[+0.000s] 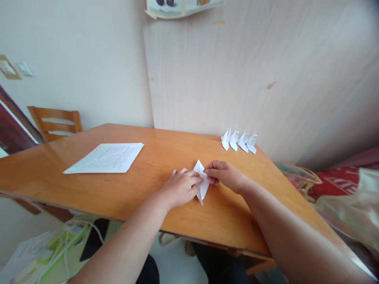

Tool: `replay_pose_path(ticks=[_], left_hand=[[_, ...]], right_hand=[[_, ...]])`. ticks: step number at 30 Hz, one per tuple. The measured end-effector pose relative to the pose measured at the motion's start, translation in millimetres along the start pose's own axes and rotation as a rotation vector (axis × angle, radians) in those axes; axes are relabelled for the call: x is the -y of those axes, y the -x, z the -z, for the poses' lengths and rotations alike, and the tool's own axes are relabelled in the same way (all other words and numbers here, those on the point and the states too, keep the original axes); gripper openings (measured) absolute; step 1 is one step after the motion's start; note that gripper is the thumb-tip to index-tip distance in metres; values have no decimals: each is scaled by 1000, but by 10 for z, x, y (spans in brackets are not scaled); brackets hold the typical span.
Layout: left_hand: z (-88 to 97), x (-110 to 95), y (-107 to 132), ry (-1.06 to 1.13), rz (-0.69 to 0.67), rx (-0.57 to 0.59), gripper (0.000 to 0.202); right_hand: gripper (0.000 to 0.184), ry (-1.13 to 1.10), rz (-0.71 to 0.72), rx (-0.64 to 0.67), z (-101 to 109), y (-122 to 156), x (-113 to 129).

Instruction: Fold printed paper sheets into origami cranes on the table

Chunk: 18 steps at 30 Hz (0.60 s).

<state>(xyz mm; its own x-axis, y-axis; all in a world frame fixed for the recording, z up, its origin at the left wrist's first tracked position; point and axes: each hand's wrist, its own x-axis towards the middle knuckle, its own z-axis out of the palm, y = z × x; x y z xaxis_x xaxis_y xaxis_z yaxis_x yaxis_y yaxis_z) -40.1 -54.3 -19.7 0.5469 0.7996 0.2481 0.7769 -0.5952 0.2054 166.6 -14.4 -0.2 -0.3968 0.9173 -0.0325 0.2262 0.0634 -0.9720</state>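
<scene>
A white folded paper (204,188), long and diamond-shaped with points at both ends, lies on the wooden table in front of me. My left hand (182,187) holds it from the left, fingertips resting on its face and thumb near its lower left edge. From the other side, my right hand (223,174) pinches the paper's right edge between thumb and fingers. The fingers cover part of the folds. Several finished-looking folded paper figures (243,142) with upright points stand in a row at the table's back right.
A stack of printed sheets (105,157) lies on the left of the table (166,148). A wooden chair (57,122) stands beyond the far left edge. Bags (337,183) crowd the right side. Below the front edge at left are cables and papers.
</scene>
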Motion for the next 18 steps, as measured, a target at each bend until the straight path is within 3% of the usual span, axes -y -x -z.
replay_pose_path(ticks=[5,18], left_hand=[[84,14,16,40,33,88,43],[214,3,9,89,40,229,55]], right_hand=[[9,272,-1,233,-40,113,107],[8,541,15,387,-60,162,114]])
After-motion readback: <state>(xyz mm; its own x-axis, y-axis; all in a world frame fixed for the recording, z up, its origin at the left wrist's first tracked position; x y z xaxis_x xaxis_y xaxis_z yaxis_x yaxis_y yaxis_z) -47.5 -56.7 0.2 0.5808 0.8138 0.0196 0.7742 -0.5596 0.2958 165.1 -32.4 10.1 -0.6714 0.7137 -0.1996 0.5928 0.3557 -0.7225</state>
